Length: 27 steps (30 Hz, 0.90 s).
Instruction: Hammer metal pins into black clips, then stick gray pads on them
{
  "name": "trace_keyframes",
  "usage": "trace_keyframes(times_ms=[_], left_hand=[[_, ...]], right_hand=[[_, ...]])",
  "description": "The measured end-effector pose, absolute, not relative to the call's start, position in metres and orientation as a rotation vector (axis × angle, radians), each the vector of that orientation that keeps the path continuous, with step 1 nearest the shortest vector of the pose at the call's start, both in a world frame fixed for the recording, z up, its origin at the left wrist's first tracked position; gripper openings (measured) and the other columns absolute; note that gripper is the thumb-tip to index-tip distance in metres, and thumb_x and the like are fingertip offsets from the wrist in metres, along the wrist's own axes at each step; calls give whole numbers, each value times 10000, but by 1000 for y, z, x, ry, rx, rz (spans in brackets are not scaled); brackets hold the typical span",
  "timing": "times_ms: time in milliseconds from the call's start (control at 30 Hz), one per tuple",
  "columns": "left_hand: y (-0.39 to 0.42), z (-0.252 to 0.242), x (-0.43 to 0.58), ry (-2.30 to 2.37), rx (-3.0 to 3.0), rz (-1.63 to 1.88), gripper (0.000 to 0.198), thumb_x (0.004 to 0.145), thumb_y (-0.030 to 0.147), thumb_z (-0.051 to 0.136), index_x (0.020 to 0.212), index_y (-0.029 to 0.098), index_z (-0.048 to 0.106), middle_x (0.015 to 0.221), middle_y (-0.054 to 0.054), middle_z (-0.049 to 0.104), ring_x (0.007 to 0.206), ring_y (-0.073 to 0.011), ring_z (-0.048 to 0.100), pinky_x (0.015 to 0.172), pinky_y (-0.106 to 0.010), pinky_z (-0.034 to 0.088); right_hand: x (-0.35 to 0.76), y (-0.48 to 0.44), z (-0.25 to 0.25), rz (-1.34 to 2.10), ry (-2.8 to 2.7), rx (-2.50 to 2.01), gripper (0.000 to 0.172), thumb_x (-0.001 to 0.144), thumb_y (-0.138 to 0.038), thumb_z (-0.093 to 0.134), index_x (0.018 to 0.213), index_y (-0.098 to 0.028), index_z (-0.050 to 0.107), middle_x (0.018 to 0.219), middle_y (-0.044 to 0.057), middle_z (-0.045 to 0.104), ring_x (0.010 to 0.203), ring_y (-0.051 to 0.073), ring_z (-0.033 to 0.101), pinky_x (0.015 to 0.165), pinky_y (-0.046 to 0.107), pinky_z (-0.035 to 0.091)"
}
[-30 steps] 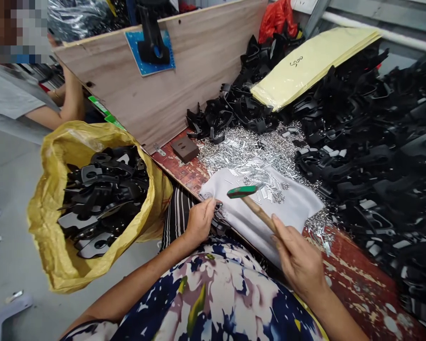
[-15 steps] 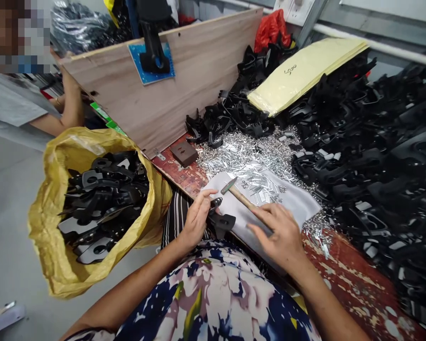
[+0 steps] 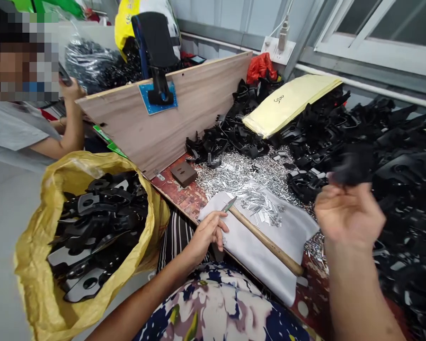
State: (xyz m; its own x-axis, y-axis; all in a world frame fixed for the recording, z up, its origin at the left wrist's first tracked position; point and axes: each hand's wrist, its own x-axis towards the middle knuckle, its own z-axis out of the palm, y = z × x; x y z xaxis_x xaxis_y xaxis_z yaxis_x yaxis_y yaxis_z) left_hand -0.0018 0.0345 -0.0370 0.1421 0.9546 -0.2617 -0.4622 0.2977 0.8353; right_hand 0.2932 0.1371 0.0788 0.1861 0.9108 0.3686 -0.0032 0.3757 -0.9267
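Observation:
My left hand [image 3: 208, 233] is at the near edge of the grey cloth [image 3: 287, 286], its fingers loosely bent and apart, with nothing visible in them. Close to its fingertips lies the head of a hammer [image 3: 266, 240], whose wooden handle runs diagonally across the cloth. Out to the right, my right hand [image 3: 350, 210] is raised and closed around a black plastic part [image 3: 353, 166], blurred by motion. Behind that hand spreads a heap of similar black plastic parts [image 3: 404, 189]. Small silver metal pins [image 3: 261, 203] lie loose on the cloth and beyond it.
A yellow sack [image 3: 31, 237] of black parts stands at left. A brown block [image 3: 183, 174] sits by the upright wooden board [image 3: 128, 128]. Yellow sheets [image 3: 294, 102] rest on the heap. Another person [image 3: 17, 128] is at far left, one hand holding a dark object.
My right hand has let go of the hammer, now lying on the cloth, and moved right to grip a black part. The black part beside my left hand no longer shows. The view has tilted up.

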Motion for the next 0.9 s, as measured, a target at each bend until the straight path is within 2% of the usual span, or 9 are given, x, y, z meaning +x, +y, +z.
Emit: trace_keyframes(times_ms=[100, 233, 333, 500, 633, 700, 767, 833, 900], left_hand=[[38, -38, -3, 913, 669, 1117, 493, 921, 606, 611, 1138, 164, 615, 827, 5, 629, 436, -84, 524, 406, -253, 532], [41, -41, -7, 892, 687, 1058, 488, 902, 601, 644, 1108, 159, 626, 806, 4, 637, 416, -83, 528, 407, -253, 535], [40, -43, -13, 875, 707, 1004, 460, 896, 579, 666, 1096, 166, 631, 807, -1, 647, 412, -81, 519, 407, -247, 520], [30, -34, -23, 1001, 831, 1037, 401, 924, 527, 645, 1141, 190, 629, 821, -5, 639, 476, -100, 517, 479, -265, 518], [27, -24, -34, 1441, 1398, 1300, 535, 875, 432, 727, 1340, 242, 545, 1149, -90, 632, 838, -215, 670, 761, -384, 599], [31, -23, -35, 1620, 1785, 1332, 576, 845, 421, 752, 1350, 222, 562, 1324, -158, 564, 1120, -320, 626, 944, -491, 555], [36, -28, -32, 1628, 2130, 1196, 422, 882, 425, 682, 1241, 204, 647, 1327, -182, 561, 1194, -369, 576, 989, -532, 513], [39, -35, -26, 1533, 2364, 990, 258, 927, 421, 587, 1024, 222, 719, 1204, -162, 615, 1086, -356, 607, 910, -496, 526], [40, -40, -21, 1473, 2477, 854, 288, 933, 440, 552, 798, 239, 707, 1031, -139, 639, 935, -333, 619, 784, -443, 520]], right_hand=[[270, 178, 83, 850, -1251, -942, 505, 1024, -553, 397, 1280, -254, 713, 1125, 90, 761, 773, 182, 694, 605, 356, 493], [168, 221, 51, 806, -1759, -1117, 266, 953, -300, 597, 1131, -181, 755, 1007, 80, 770, 860, 163, 711, 757, 318, 587], [104, 240, 35, 383, -2193, -1167, 242, 924, -127, 561, 1054, -112, 765, 1088, 76, 744, 1039, 136, 675, 981, 295, 524], [87, 231, 44, 185, -2371, -1201, 382, 1009, -136, 368, 978, -43, 737, 920, -32, 676, 1075, 65, 651, 943, 235, 455], [113, 178, 49, 119, -2489, -1178, 166, 961, -152, 610, 892, -205, 751, 850, -48, 708, 952, 127, 696, 839, 229, 539], [131, 137, 43, 141, -2587, -1075, 89, 917, -190, 687, 895, -255, 745, 886, -45, 725, 908, 153, 692, 822, 254, 566], [150, 94, 34, 212, -2653, -943, 98, 947, -228, 644, 938, -249, 739, 940, -22, 735, 928, 171, 685, 874, 286, 568], [173, 58, 26, 376, -2581, -948, 188, 998, -224, 555, 1078, -230, 725, 1045, -1, 750, 1013, 174, 685, 955, 294, 550], [204, 31, 20, 559, -2375, -1112, 305, 1002, -245, 562, 1292, -261, 655, 1153, -18, 752, 1060, 154, 690, 969, 267, 546]])
